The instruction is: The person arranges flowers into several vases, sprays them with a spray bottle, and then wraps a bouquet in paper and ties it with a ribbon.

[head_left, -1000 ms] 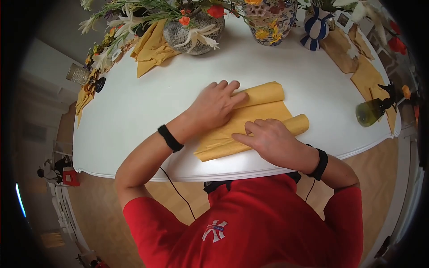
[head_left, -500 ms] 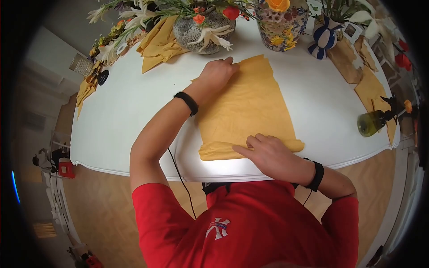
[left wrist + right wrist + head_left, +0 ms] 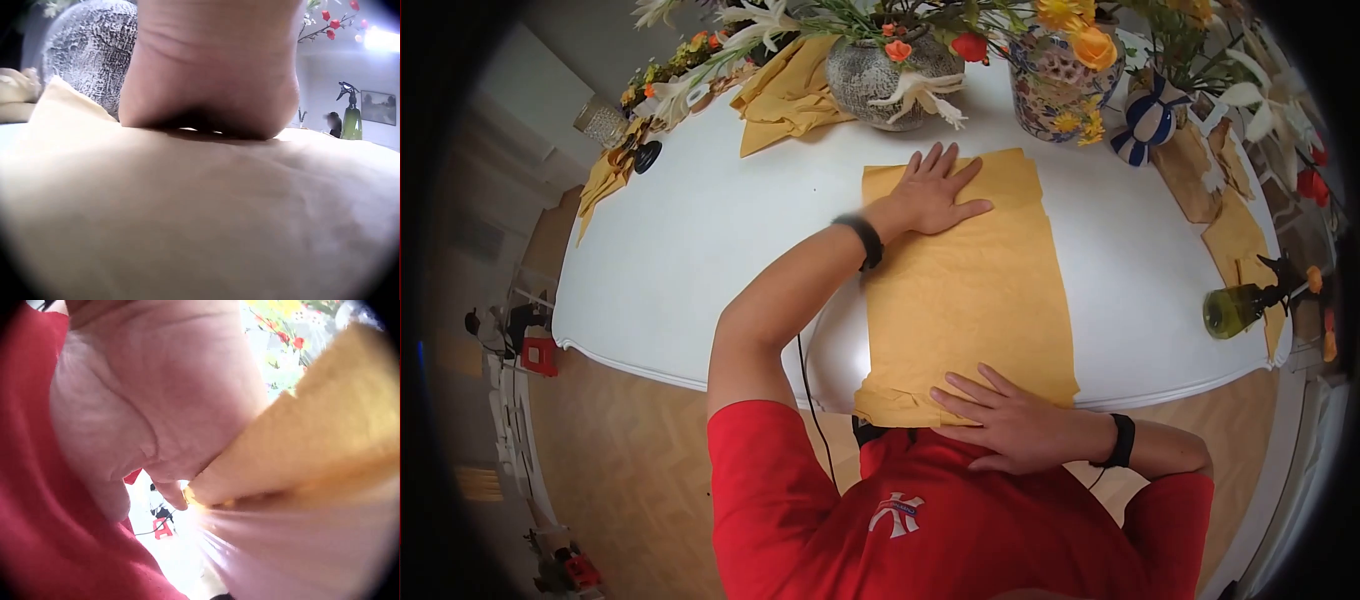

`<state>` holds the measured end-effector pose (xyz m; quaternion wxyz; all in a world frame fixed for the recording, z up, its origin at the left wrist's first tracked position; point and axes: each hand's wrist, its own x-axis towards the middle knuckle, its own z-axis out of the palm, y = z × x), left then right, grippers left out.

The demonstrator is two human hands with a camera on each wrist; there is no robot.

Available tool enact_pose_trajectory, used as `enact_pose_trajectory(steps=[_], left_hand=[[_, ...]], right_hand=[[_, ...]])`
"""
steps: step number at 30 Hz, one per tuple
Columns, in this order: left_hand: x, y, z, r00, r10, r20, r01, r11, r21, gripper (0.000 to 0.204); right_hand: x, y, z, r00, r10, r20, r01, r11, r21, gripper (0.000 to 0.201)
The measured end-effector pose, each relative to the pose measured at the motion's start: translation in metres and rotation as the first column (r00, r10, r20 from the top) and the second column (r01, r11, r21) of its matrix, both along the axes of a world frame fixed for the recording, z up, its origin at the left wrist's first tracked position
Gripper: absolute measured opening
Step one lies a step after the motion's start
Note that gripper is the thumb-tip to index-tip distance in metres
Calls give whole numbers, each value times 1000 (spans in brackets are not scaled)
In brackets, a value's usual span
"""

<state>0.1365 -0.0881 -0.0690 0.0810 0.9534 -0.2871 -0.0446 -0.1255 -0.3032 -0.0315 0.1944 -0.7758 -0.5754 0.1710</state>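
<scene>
A creased yellow sheet (image 3: 970, 290) lies spread out on the white table (image 3: 700, 250), its near end reaching past the front edge. My left hand (image 3: 940, 190) presses flat on its far part, fingers straight and spread. In the left wrist view the heel of that hand (image 3: 212, 75) rests on the sheet. My right hand (image 3: 1025, 425) lies over the near end with extended, spread fingers touching it. The right wrist view has the palm (image 3: 156, 394) beside the sheet's edge (image 3: 312, 431), close to the red shirt (image 3: 31, 487).
A grey textured pot (image 3: 890, 85) of flowers stands behind the sheet, with a floral vase (image 3: 1060, 90) and a blue-and-white striped vase (image 3: 1145, 120) to its right. Crumpled yellow sheets (image 3: 795, 105) lie at the back left. A green spray bottle (image 3: 1232, 310) is at the right.
The two rolled ends of the sheet have been unrolled flat. My left hand moved away from me and opened out; my right hand drew the near end over the table edge and straightened its fingers.
</scene>
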Motion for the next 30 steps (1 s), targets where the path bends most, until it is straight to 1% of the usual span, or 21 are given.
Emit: enact_pose_trajectory(steps=[4,6,7,9,10,11,13,15,16,19,20,23,24,27,28,30], left_hand=[[8,2,1,999,-44,3,44,999,10,97],[11,1,4,998,-67,-6,67,997,24,96],[13,2,4,997,-81,-3,81,997,18,96],[17,2,0,993,-115,-5,115,993,3,97],[18,1,-1,993,-117,-5,117,993,1,97],[18,1,-1,993,-120,-3,120,993,0,97],[17,1,0,992,-122,10,122,992,-4,96],[17,0,0,992,-122,35,122,992,-7,95],[17,0,1,990,-130,52,130,991,-12,95],[14,1,0,986,-139,92,142,989,-29,93],[14,1,0,985,-137,105,141,989,-34,92],[14,4,1,981,-140,133,150,986,-67,86],[14,4,2,979,-143,142,156,985,-79,83],[4,7,15,960,-170,221,203,969,-138,76],[-1,8,20,943,-178,283,233,956,-177,67],[-11,11,31,929,-201,312,272,940,-206,63]], right_hand=[[11,-6,11,997,39,-67,-40,999,-13,58],[27,-10,24,963,78,-259,-85,996,-18,56],[35,-11,32,930,93,-357,-106,994,-16,55],[56,-14,52,837,35,-546,-79,995,-57,51],[67,-16,64,774,2,-633,-68,994,-81,49],[76,-17,82,737,-104,-667,54,994,-94,42],[97,-18,101,742,-196,-642,254,967,-1,38],[122,-20,92,781,-243,-575,374,919,120,36],[134,-20,88,804,-287,-521,413,899,143,37],[150,-12,78,823,-441,-358,470,883,-6,39],[150,-7,75,788,-484,-381,451,875,-178,37],[150,-2,48,940,-280,-197,275,960,-50,36],[153,-2,44,926,-280,-253,268,960,-82,35],[155,1,43,936,-231,-266,242,970,8,35],[155,2,44,927,-248,-283,259,966,3,35],[155,4,50,906,-280,-317,292,956,-9,36]])
